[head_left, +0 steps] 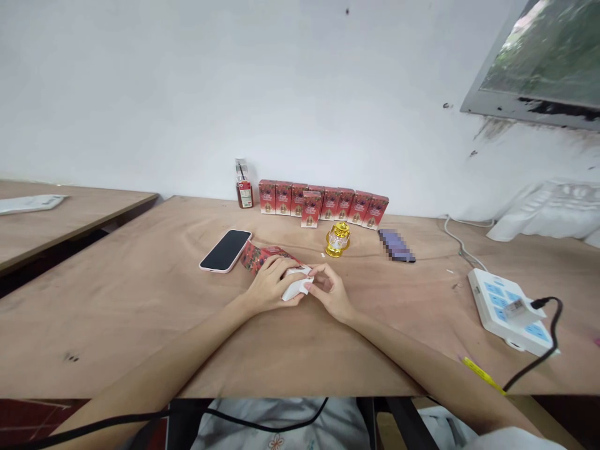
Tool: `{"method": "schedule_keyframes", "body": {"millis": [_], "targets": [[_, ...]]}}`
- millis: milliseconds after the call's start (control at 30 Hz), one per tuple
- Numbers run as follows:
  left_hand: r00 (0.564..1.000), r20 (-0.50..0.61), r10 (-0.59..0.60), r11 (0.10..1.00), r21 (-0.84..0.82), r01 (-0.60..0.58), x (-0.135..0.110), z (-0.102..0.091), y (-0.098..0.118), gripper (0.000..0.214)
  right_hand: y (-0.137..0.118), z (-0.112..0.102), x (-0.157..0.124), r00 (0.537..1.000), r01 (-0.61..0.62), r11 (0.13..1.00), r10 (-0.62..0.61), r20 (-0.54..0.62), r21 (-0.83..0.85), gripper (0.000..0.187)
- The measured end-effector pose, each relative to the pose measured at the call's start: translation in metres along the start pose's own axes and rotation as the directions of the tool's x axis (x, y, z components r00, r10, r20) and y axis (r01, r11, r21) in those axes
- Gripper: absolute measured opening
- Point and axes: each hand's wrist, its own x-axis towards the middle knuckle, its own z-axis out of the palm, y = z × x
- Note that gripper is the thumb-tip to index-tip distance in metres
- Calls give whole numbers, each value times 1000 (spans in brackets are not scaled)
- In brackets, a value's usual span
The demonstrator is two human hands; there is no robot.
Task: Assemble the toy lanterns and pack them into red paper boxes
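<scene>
carton (256, 255) red, flat, gripped by left hand (272, 285), right hand (332, 291); contents unseen.

I see red patterned boxes (323, 205) at twelve o'clock, a gold lantern (338, 239), a pink-edged black phone (225, 250), and a white-and-blue power strip (509, 307) at three.

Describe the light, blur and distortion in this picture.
Head view: soft, even daylight, faint shadows beneath the left hand and right hand holding a white piece; its wide lens bows the table edges; purple object beside the gold lantern is pixelated; window upper right looks smeared.
</scene>
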Motion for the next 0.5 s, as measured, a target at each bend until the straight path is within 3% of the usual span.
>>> {"method": "schedule_keyframes", "body": {"millis": [167, 267, 367, 500], "targets": [[999, -47, -4, 999, -47, 2, 2, -1, 3, 32, 3, 1, -2, 999, 15, 1000, -15, -35, -12, 29], [998, -54, 31, 997, -75, -35, 0, 0, 4, 35, 5, -1, -1, 999, 17, 1000, -17, -45, -1, 42], [995, -62, 75, 994, -81, -80, -4, 2, 5, 40, 5, -3, 1, 998, 12, 1000, -12, 69, 3, 62], [997, -21, 68, 991, -118, -70, -5, 1, 6, 51, 6, -4, 3, 983, 34, 999, -28, 183, -31, 55]]}}
